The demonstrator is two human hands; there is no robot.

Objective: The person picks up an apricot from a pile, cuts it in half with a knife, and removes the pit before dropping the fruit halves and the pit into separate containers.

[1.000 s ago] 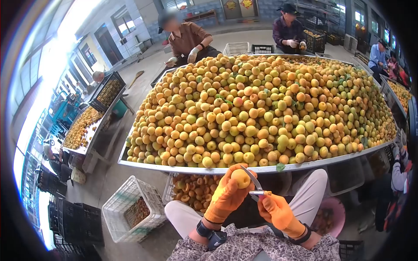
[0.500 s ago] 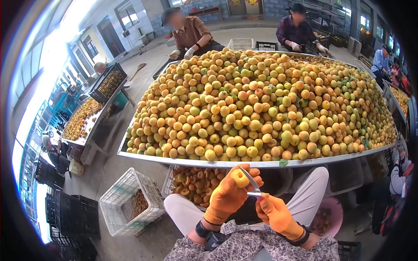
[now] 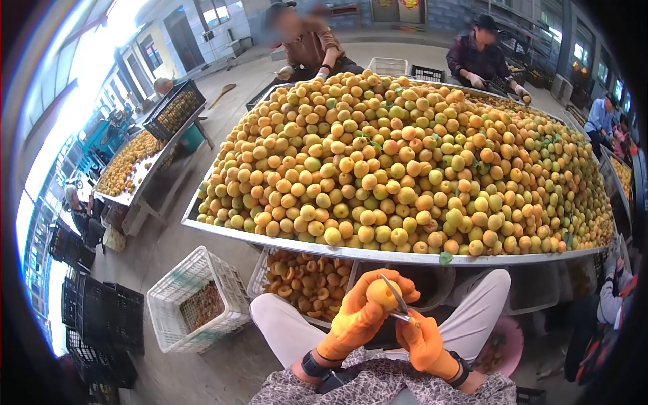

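My left hand (image 3: 356, 318), in an orange glove, is closed around a yellow apricot (image 3: 383, 295). In my right hand (image 3: 428, 345), gloved the same way, is the handle of a small knife (image 3: 394, 293). Its curved blade lies across the right side of the apricot, pointing up and away from me. Both hands are above my lap, just in front of the metal-rimmed table (image 3: 351, 254). A tall heap of apricots (image 3: 378, 169) covers that table. Under its edge, left of my hands, a white crate (image 3: 258, 275) holds halved apricots (image 3: 307, 282).
A white crate (image 3: 233, 317) with dark reddish bits inside stands on the floor at left. Stacked black crates (image 3: 104, 317) rise farther left. A pink basin (image 3: 507, 345) is beside my right leg. Two people (image 3: 310, 44) sit across the table.
The knife blade has shifted further across the apricot, and my hands have come closer together and slightly lower. The view has tilted a little.
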